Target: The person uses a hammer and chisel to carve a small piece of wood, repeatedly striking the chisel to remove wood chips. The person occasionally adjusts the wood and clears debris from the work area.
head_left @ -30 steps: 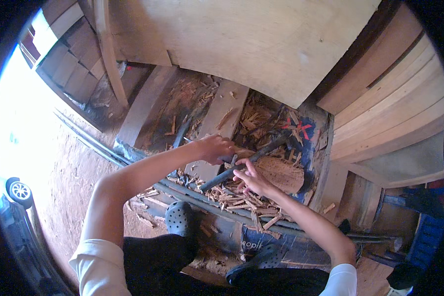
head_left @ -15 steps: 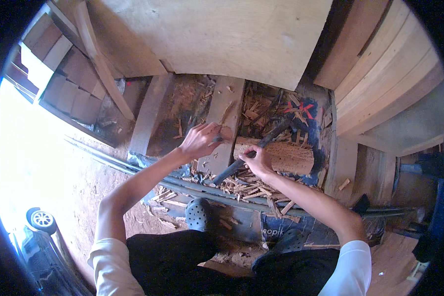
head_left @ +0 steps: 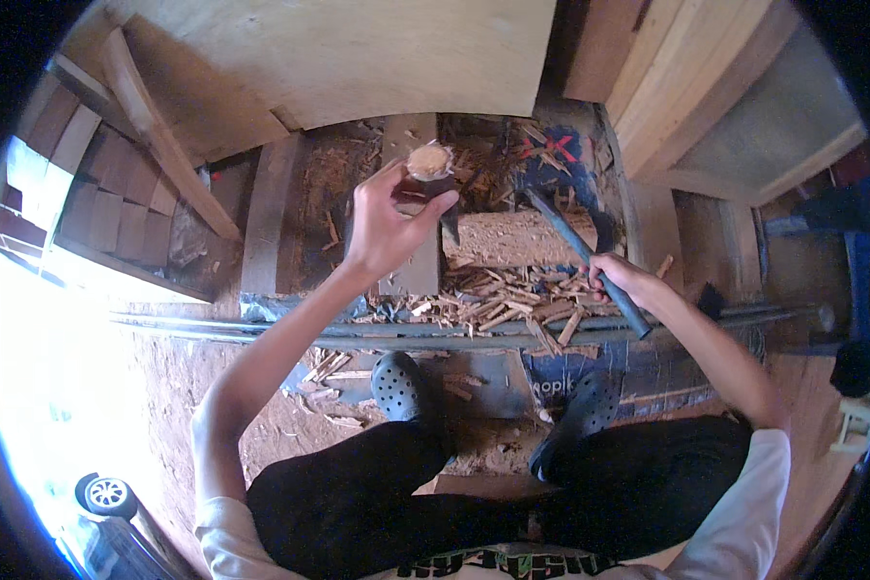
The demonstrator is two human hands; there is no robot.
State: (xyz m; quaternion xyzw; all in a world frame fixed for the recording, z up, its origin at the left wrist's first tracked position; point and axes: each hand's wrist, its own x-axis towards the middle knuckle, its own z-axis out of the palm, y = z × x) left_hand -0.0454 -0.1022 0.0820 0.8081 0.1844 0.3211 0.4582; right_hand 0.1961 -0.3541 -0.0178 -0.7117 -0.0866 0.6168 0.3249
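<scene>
A: Landmark, chipped wooden block [head_left: 498, 246]. Left hand?

B: Left hand [head_left: 382, 227] left of block; thumb and fingers closed round a round-ended tool [head_left: 429, 162], pale end toward the wearer, dark part pointing down near block's left end.

A: Dark bar [head_left: 572, 234]?

B: Right hand [head_left: 623, 277], right of block, grips its nearer half. Long axis slants across block's right end, far-left to near-right, well apart from the left hand.

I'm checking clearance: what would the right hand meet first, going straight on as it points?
Beyond the dark rod it holds, the right hand would probably meet the pale wood block first, though depth is unclear.
</scene>
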